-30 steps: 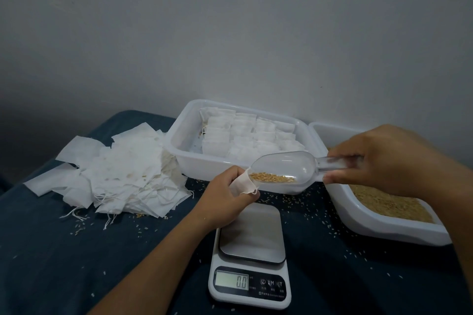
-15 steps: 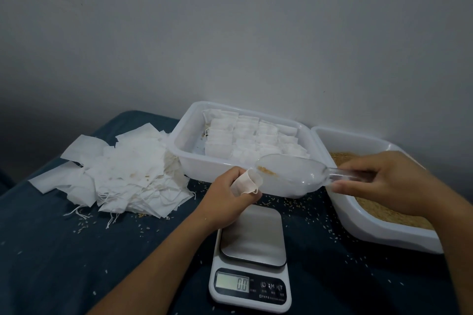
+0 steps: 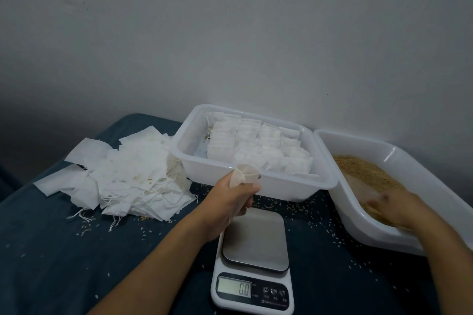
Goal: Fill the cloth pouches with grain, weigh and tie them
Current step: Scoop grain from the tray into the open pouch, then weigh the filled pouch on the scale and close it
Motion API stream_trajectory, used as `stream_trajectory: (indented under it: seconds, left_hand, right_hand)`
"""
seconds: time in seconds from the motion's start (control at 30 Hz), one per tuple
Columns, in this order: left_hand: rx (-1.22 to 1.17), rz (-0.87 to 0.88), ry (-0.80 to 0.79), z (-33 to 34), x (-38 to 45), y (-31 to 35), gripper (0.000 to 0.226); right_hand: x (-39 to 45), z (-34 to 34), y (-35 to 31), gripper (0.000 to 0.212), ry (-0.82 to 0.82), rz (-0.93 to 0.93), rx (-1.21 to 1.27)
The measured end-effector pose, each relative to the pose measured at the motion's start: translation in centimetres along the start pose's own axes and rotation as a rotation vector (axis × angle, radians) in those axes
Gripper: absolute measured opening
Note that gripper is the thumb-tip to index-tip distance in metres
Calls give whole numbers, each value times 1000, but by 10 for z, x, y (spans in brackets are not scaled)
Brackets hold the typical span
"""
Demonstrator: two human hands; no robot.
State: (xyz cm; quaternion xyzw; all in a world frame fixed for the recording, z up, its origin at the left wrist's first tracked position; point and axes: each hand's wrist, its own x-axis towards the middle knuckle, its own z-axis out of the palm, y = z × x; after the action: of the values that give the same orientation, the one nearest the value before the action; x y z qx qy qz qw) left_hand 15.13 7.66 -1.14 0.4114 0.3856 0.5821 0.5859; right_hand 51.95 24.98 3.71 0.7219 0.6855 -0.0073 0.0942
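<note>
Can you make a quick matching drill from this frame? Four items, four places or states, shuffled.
Items:
1. pouch
2. scale
3. grain
4. empty pouches

Places or states:
A. piled loose on the dark cloth, left of the tubs
B. in the right-hand tub
C. held open-mouthed in the left hand
D. bare platform, display reads 0.0

Pairs: 1-C, 2-D, 3-B, 4-A

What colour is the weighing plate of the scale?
Silver-grey, on the white scale; head view.
</note>
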Motion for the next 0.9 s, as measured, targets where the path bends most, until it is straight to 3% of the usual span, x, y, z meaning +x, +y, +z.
stream_trajectory:
  seconds: [0.17, 0.27, 0.33, 0.4, 0.47, 0.53, 0.67, 0.73, 0.9]
  left_hand:
    - [-325, -93, -153, -6, -4, 3, 52]
    - [-375, -125, -246, -7, -4, 4, 53]
    - [-370, -140, -323, -6, -4, 3, 52]
    - [-359, -161, -388, -5, -6, 3, 48]
    - [-320, -167, -435, -5, -9, 3, 46]
    - [-271, -167, -457, -6, -11, 3, 51]
    - [-239, -168, -474, -6, -11, 3, 47]
    - [-199, -128, -463, -5, -9, 4, 49]
    - [219, 96, -175, -6, 1, -1, 48]
  right_hand:
    - [-2, 5, -18, 45, 38, 24, -40]
    - [-34, -10, -40, 49, 414, -51, 254]
    - [-69, -20, -71, 32, 668, -294, 674]
    - [-107, -24, -110, 27, 535, -622, 998]
    - [-131, -21, -143, 34, 211, -847, 1015]
    - [-137, -11, -165, 32, 13, -937, 983]
    - [-135, 4, -183, 12, -24, -909, 1250]
    - [-136, 10, -186, 15, -28, -877, 1410]
    - [-129, 20, -185, 23, 150, -777, 1462]
